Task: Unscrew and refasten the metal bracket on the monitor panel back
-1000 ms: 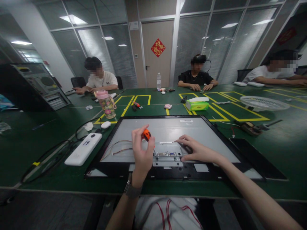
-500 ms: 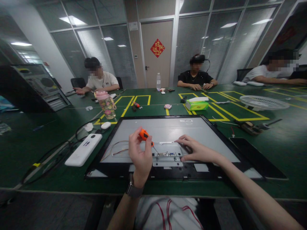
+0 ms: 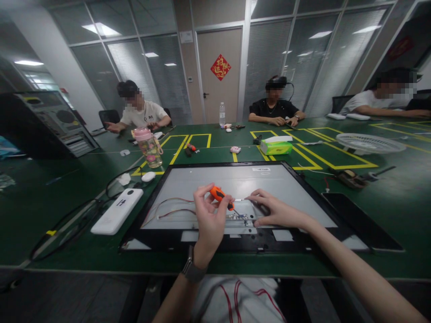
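My left hand is closed around an orange and black screwdriver, held at a slant. Its thin shaft points down to the right, the tip near a row of connectors on a metal bracket. My right hand grips the bracket's right end, thumb on the near side and index finger on the far side. Something dark shows under its palm; I cannot make out what. The bracket lies on the grey back of a black-framed display panel. Thin cables run across the panel to the left of my left hand.
Left of the panel are a white power bank, black cables and a pink-lidded bottle. A black phone-like slab lies right. Beyond are a green tissue pack and a white round grille. Several people sit across the table.
My left hand has moved right with the screwdriver, bringing its tip from the connectors' left part to their right part. My right hand stays on the bracket.
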A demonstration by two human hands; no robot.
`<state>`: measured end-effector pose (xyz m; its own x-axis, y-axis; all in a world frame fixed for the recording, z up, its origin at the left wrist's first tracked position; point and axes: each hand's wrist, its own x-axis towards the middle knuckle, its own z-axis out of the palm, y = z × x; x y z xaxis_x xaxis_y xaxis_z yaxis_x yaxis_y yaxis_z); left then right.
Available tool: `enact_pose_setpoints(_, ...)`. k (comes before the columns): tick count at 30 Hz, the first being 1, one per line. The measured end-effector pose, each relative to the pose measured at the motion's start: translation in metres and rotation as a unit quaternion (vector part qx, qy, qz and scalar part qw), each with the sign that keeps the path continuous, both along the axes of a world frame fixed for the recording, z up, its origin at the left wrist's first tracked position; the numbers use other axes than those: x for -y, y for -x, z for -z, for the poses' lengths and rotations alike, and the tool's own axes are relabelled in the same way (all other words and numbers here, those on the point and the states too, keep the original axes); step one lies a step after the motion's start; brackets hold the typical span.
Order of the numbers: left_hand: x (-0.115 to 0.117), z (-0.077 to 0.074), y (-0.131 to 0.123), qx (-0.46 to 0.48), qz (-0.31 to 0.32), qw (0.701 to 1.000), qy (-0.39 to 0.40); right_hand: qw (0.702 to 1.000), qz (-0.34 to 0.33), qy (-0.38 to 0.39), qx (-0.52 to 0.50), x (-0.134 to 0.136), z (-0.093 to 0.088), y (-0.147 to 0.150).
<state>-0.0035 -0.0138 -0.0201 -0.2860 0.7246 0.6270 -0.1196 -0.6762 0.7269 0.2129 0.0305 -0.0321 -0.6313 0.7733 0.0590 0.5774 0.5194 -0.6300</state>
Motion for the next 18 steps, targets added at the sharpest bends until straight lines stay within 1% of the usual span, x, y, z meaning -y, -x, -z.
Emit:
enact_pose_setpoints(5,-0.0013,0.0080,-0.0041,-0.050,-0.007,0.998,-0.032,1.000,-0.007,-0.006,-0.007,-0.0010,0.0019,-0.0006)
enact_pose_setpoints(12,-0.0026,0.0102,-0.0027,-0.069,-0.012,0.996,-0.046,1.000,-0.004,-0.008,-0.003,-0.0001,-0.0003,0.0010)
enact_pose_setpoints(14,-0.0037,0.0095,-0.0027,-0.080,-0.003,0.996,-0.045,1.000,-0.003,-0.009,-0.002,-0.0003,-0.0002,0.0011)
enact_pose_setpoints(18,-0.0059,0.0060,-0.0038,-0.127,0.048,0.990,-0.024,1.000,-0.003,-0.011,-0.001,-0.0011,0.0023,-0.0001)
